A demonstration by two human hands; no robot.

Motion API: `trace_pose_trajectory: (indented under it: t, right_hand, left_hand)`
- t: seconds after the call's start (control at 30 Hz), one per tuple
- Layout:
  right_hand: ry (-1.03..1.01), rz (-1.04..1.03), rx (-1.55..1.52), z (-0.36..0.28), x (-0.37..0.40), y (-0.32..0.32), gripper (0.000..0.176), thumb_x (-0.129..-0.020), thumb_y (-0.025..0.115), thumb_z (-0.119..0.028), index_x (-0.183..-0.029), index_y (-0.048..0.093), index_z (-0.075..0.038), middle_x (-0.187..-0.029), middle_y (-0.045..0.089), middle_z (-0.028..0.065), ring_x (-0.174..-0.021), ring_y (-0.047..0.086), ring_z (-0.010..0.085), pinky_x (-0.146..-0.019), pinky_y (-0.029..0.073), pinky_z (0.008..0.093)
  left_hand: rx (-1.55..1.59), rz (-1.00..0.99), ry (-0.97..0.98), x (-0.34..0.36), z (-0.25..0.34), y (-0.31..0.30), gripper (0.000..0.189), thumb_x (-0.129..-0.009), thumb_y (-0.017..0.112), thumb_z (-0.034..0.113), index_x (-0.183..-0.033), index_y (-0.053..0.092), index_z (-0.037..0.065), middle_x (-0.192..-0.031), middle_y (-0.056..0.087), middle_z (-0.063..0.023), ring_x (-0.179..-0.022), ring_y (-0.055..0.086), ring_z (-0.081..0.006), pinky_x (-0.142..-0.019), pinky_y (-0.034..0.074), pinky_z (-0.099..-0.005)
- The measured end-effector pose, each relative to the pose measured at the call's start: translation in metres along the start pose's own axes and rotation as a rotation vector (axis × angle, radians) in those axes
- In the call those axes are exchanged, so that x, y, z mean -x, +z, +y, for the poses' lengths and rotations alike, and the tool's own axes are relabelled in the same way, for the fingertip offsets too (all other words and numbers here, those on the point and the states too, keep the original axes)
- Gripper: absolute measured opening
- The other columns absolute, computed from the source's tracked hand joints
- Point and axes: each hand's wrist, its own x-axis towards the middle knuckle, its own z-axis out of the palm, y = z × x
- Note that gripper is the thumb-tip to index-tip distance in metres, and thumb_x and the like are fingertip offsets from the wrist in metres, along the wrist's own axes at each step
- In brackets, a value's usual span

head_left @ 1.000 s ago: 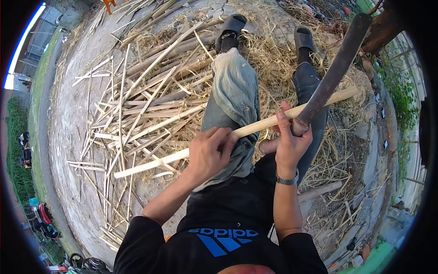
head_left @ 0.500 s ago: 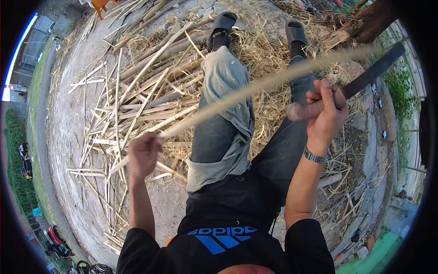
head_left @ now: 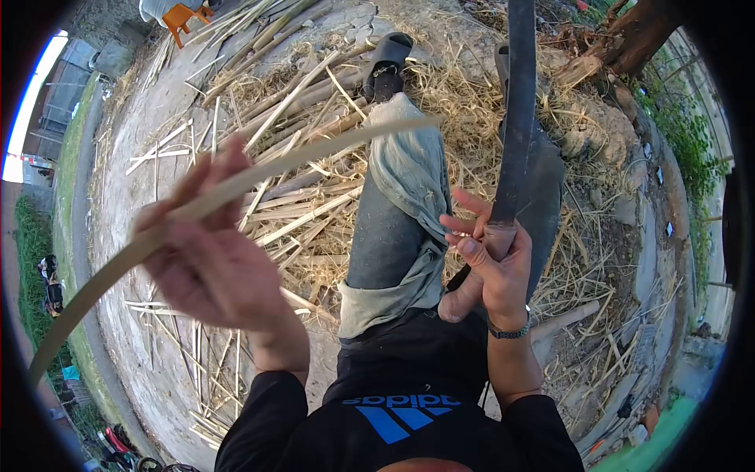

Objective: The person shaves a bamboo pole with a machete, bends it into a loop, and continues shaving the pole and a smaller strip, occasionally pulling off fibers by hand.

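Observation:
A long, pale bamboo strip (head_left: 314,149) curves across the left of the view, one end over my lap and the other near the left edge. My left hand (head_left: 220,271), slightly blurred, is raised close to the camera and closed around the strip's middle. In my right hand (head_left: 505,275) rests the wooden handle of a long knife (head_left: 517,126); its dark, broad blade points away from me over my right leg. The thumb and palm hold the handle while some fingers are lifted off it. A greyish cloth (head_left: 405,157) is draped over my left leg.
Split bamboo pieces (head_left: 271,197) lie piled on the ground to the left, with curled shavings (head_left: 472,118) around my feet. A tree trunk (head_left: 637,39) stands at far right. An orange chair (head_left: 185,17) is at the top left.
My left hand has come up and nearer the camera with the strip, which has shifted left. The knife has swung from pointing right to pointing straight ahead, and my right hand has moved lower.

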Motion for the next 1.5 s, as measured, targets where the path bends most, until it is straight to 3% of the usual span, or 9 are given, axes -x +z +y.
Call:
trace_pose_trajectory:
  t: [0.27,0.43,0.5,0.57,0.7,0.77,0.97,1.13,1.5]
  right_hand:
    - [-0.179,0.467,-0.021,0.006,-0.012,-0.006,0.023,-0.094,0.072,-0.002,-0.114,0.064,0.006,-0.117,0.069,0.0148,-0.087,0.076,0.0280,-0.067,0.064,0.0301]
    - [-0.310,0.650,0.009,0.004,-0.045,-0.091,0.012,-0.087,0.074,0.005,-0.097,0.067,0.005,-0.106,0.071,0.0134,-0.075,0.073,0.0222,-0.060,0.057,0.0273]
    - [-0.317,0.707,0.066,-0.009,-0.054,-0.110,0.011,-0.085,0.075,0.007,-0.093,0.067,0.004,-0.104,0.071,0.0132,-0.072,0.072,0.0207,-0.058,0.055,0.0270]
    - [-0.326,0.672,0.186,-0.018,-0.060,-0.121,0.013,-0.083,0.077,0.007,-0.092,0.067,0.004,-0.102,0.072,0.0138,-0.070,0.070,0.0198,-0.058,0.056,0.0277]
    - [-0.236,0.563,0.342,-0.012,-0.074,-0.123,0.011,-0.086,0.077,0.003,-0.093,0.068,0.004,-0.106,0.073,0.0150,-0.075,0.072,0.0188,-0.058,0.056,0.0268]
    - [-0.232,0.517,0.425,-0.011,-0.076,-0.115,0.015,-0.088,0.079,-0.003,-0.097,0.069,0.005,-0.106,0.075,0.0132,-0.072,0.072,0.0170,-0.058,0.056,0.0263]
    - [0.134,0.229,0.817,-0.008,-0.051,-0.076,0.034,-0.093,0.079,-0.032,-0.094,0.065,0.000,-0.073,0.067,0.0013,-0.059,0.061,0.0096,-0.054,0.048,0.0276]
    - [0.095,0.148,0.722,0.025,-0.055,-0.050,0.049,-0.101,0.067,-0.043,-0.081,0.062,0.002,-0.056,0.045,0.0037,-0.052,0.040,0.0123,-0.050,0.034,0.0333]
    - [-0.210,0.036,1.250,0.056,-0.059,-0.058,0.047,-0.105,0.061,-0.036,-0.079,0.065,0.003,-0.054,0.051,0.0102,-0.047,0.048,0.0177,-0.048,0.038,0.0367]
  left_hand:
    - [0.444,0.099,-0.875,0.158,-0.022,0.046,0.027,-0.111,0.045,0.020,-0.132,0.045,0.003,-0.129,0.065,-0.0259,-0.111,0.071,-0.0384,-0.091,0.063,-0.0471]
    - [0.237,-0.565,-1.375,0.155,-0.003,0.002,0.030,-0.109,0.053,0.022,-0.127,0.059,0.000,-0.125,0.068,-0.0193,-0.109,0.072,-0.0276,-0.085,0.058,-0.0325]
    - [-0.462,-0.675,-0.410,0.140,-0.020,-0.032,0.029,-0.104,0.059,0.020,-0.119,0.064,-0.004,-0.118,0.071,-0.0181,-0.108,0.071,-0.0321,-0.091,0.056,-0.0402]
    - [-0.891,-0.717,-0.032,0.105,-0.041,-0.046,0.032,-0.099,0.067,0.022,-0.116,0.067,-0.005,-0.106,0.074,-0.0201,-0.100,0.071,-0.0331,-0.089,0.055,-0.0405]
    - [-0.695,-1.045,-0.928,0.111,-0.057,-0.099,0.031,-0.099,0.071,0.025,-0.110,0.070,-0.004,-0.073,0.068,-0.0107,-0.070,0.066,-0.0161,-0.067,0.052,-0.0326]
    - [-0.652,-1.077,-1.009,0.121,-0.056,-0.125,0.029,-0.100,0.070,0.026,-0.099,0.072,-0.003,-0.061,0.057,-0.0020,-0.056,0.050,-0.0066,-0.053,0.039,-0.0267]
    - [-0.835,-0.593,-0.864,0.128,-0.071,-0.176,0.044,-0.102,0.067,0.032,-0.078,0.068,-0.004,-0.052,0.045,-0.0006,-0.051,0.036,-0.0075,-0.047,0.028,-0.0318]
    - [-1.042,-0.699,-0.660,0.105,-0.077,-0.147,0.057,-0.096,0.074,0.042,-0.062,0.059,-0.001,-0.047,0.044,-0.0026,-0.045,0.033,-0.0131,-0.044,0.028,-0.0349]
    - [-1.012,-0.700,-0.200,0.120,-0.089,-0.107,0.047,-0.090,0.083,0.034,-0.063,0.055,0.007,-0.047,0.050,-0.0022,-0.039,0.046,-0.0122,-0.041,0.036,-0.0311]
